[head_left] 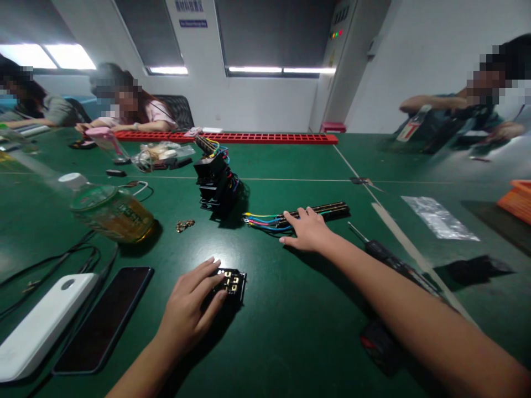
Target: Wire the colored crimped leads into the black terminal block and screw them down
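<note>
My left hand [193,301] is closed over a small black terminal block [235,284] with brass-coloured contacts, fingers on top and thumb along its near side. The block rests on the green table. Farther out, my right hand [309,229] lies with spread fingers on a bundle of long black strips [334,210]. Its thumb is held apart from the fingers. Yellow, blue and red wires [261,221] with ring ends stick out from the bundle's left end. Several small brass-coloured screws [185,225] lie in a little pile between the hands and a stack of black blocks [215,185].
A drink bottle [114,213], phone [105,320] and white power bank [45,326] lie left. Right are a power screwdriver [381,251], partly behind my forearm, a clear plastic bag [440,217] and an orange bin [516,202]. Several people sit around the table.
</note>
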{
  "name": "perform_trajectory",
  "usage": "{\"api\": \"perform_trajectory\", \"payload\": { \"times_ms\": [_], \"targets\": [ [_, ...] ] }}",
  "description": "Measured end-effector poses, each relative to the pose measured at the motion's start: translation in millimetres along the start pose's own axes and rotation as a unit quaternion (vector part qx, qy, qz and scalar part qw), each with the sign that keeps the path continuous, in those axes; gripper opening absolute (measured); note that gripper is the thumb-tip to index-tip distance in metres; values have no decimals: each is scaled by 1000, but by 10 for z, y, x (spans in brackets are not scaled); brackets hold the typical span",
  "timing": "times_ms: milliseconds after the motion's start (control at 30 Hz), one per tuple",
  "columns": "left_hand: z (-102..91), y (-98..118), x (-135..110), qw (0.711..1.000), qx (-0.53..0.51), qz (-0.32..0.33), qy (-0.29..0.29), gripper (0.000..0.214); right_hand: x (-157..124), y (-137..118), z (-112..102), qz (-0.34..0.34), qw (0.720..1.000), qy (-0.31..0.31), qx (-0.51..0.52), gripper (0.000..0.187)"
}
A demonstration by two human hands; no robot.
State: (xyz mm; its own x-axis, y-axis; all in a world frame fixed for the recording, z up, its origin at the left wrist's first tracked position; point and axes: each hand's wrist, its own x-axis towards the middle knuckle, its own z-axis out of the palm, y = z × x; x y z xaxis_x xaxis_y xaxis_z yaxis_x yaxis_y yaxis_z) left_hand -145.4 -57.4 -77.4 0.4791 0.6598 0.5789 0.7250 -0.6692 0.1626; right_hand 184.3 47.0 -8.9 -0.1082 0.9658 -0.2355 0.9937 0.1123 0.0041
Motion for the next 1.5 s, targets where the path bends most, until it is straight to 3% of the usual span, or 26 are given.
{"api": "perform_trajectory", "payload": {
  "times_ms": [600,1500],
  "targets": [
    [-55,31,-81,999,27,-5,-36,29,-381,-390,79,-30,999,14,-13,96],
    [-102,133,-170,996,-49,-59,-53,31,-1119,-527,250,-20,999,24,-31,98]
  ]
}}
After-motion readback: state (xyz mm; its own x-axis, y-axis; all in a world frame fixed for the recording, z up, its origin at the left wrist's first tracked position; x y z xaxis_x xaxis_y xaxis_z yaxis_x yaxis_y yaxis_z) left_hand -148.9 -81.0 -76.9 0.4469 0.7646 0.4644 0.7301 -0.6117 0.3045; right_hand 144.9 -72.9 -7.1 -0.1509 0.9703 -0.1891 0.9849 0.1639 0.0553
